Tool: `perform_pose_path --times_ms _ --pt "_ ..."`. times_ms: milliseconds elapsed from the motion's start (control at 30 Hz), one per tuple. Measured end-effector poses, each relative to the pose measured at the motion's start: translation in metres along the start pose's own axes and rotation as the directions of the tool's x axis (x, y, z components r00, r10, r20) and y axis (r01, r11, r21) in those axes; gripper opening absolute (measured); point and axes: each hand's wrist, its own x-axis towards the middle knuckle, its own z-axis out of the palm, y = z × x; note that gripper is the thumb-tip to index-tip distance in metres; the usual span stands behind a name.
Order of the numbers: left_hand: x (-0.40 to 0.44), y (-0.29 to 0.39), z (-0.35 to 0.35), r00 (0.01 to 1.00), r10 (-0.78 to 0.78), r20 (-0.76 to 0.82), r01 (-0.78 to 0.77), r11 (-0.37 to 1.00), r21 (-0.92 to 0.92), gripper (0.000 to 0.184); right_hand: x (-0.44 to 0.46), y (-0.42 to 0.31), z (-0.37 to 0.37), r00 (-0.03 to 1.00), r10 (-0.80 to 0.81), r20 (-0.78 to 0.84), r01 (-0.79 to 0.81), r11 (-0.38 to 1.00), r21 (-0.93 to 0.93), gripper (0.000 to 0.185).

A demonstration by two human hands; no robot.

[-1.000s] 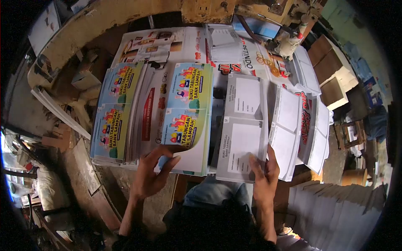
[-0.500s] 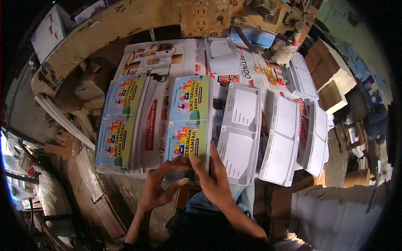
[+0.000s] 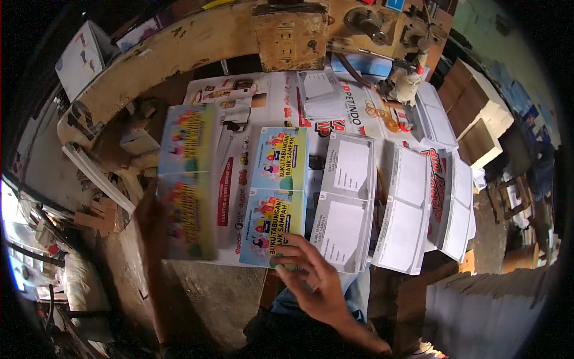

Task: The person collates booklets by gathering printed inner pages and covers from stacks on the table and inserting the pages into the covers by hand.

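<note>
My left hand (image 3: 149, 212), dark and blurred, grips the left edge of a stack of printed booklet covers (image 3: 188, 179); its fingers are mostly hidden. The stack is smeared by motion above the left side of the table. Two blue-and-yellow panels reading "Buku Tabungan Bank Sampah" show on its top sheet. In the middle lies a second pile of the same covers (image 3: 278, 197). Over that pile's lower right corner is my right hand (image 3: 311, 278), holding nothing, fingers apart and slightly bent. Just right of it stands a stack of grey-and-white printed sheets (image 3: 344, 209).
More white sheet stacks (image 3: 400, 209) stand to the right, with another pile (image 3: 320, 90) at the back. A printed banner (image 3: 239, 197) covers the table. Rubber bands (image 3: 385, 116) lie near a wrapped bottle (image 3: 409, 84). A worn machine frame (image 3: 287, 42) borders the back.
My hands were together over the middle pile and have separated. My left hand has moved left and taken hold of the left stack, which has shifted. The view has tilted slightly.
</note>
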Motion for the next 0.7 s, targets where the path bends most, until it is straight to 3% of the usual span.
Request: perform_pose_path --times_ms 33,100,133,167,200,300,400,467,500,533,600,667,700 --pt "0.018 -0.025 -0.023 1.000 0.018 0.000 -0.018 0.999 -0.052 0.046 -0.002 0.000 -0.009 1.000 0.001 -0.003 -0.002 0.998 -0.058 0.051" --pt "0.033 -0.048 -0.053 0.958 0.273 0.091 -0.287 0.882 0.373 0.046 -0.008 -0.003 -0.023 0.999 -0.006 -0.048 0.001 0.994 -0.105 0.037" --pt "0.036 -0.057 -0.055 0.909 0.377 0.178 -0.410 0.732 0.544 0.046 -0.011 -0.002 -0.029 0.998 -0.013 -0.066 0.006 0.995 -0.099 0.037" --pt "0.038 -0.066 -0.046 0.834 0.496 0.241 -0.401 0.246 0.882 0.051 -0.015 0.001 -0.037 0.998 -0.007 -0.066 -0.001 0.994 -0.111 0.036" --pt "0.040 -0.076 -0.041 0.837 0.494 0.234 -0.375 0.208 0.903 0.051 -0.021 0.003 -0.044 0.997 0.000 -0.082 -0.010 0.992 -0.127 0.034" --pt "0.043 -0.091 -0.042 0.894 0.415 0.170 -0.312 0.303 0.900 0.051 -0.033 0.006 -0.066 0.973 -0.067 -0.220 0.038 0.990 -0.133 0.026" --pt "0.044 -0.080 -0.040 0.905 0.415 0.097 -0.217 0.253 0.943 0.050 -0.049 -0.004 -0.103 0.917 -0.188 -0.353 0.098 0.961 -0.259 0.025" --pt "0.033 -0.050 -0.022 0.850 0.524 0.049 -0.188 0.215 0.958 0.050 -0.056 -0.018 -0.137 0.811 -0.316 -0.492 0.071 0.888 -0.454 0.026" --pt "0.025 -0.029 -0.009 0.812 0.583 0.028 -0.203 0.236 0.951 0.048 -0.059 -0.019 -0.158 0.706 -0.395 -0.588 0.033 0.848 -0.529 0.026" --pt "0.014 -0.003 0.014 0.763 0.645 0.034 -0.270 0.270 0.924 0.047 -0.062 -0.019 -0.180 0.589 -0.468 -0.659 -0.022 0.806 -0.592 0.027" --pt "-0.011 0.045 0.067 0.686 0.722 0.088 -0.451 0.327 0.830 0.045 -0.073 -0.034 -0.221 0.415 -0.635 -0.651 -0.269 0.598 -0.755 0.038" --pt "-0.047 0.083 0.129 0.636 0.744 0.204 -0.661 0.388 0.642 0.044 -0.089 -0.027 -0.274 0.344 -0.761 -0.549 -0.378 0.423 -0.823 0.050" --pt "-0.070 0.100 0.164 0.605 0.748 0.272 -0.755 0.432 0.493 0.043 -0.097 -0.024 -0.296 0.357 -0.715 -0.601 -0.477 0.414 -0.775 0.053"
